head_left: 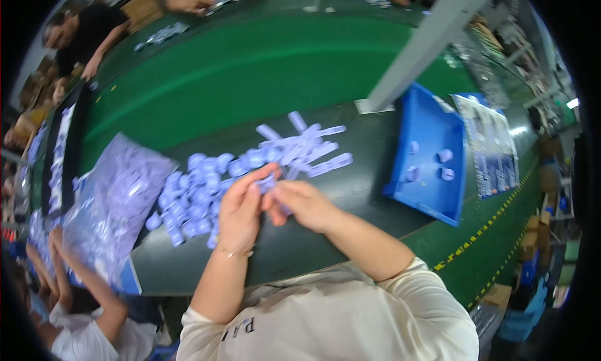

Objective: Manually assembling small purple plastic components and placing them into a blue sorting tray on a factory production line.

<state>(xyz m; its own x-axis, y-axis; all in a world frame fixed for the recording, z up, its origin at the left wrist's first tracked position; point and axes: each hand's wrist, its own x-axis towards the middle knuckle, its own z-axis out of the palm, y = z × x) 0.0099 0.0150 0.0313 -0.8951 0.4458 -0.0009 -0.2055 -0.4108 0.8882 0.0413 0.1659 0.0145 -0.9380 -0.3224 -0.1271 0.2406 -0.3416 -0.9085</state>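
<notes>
My left hand (243,201) and my right hand (304,203) meet over the dark tabletop. Their fingers close on a small lavender plastic part (266,184), mostly covered by the fingertips, so its exact shape is unclear. A heap of rounded lavender caps (195,195) lies just left of my left hand. Beyond my fingers, flat lavender strips (307,145) are spread in a loose pile, overlapping one another. A clear plastic bag (128,186) full of lavender pieces rests farther left.
At the right, a blue tray (400,189) holds several lavender caps. A printed sheet (487,145) lies beyond it, and a grey post (426,48) rises at the table's far side. A green belt (263,67) runs across. Other people work at the left and far edge.
</notes>
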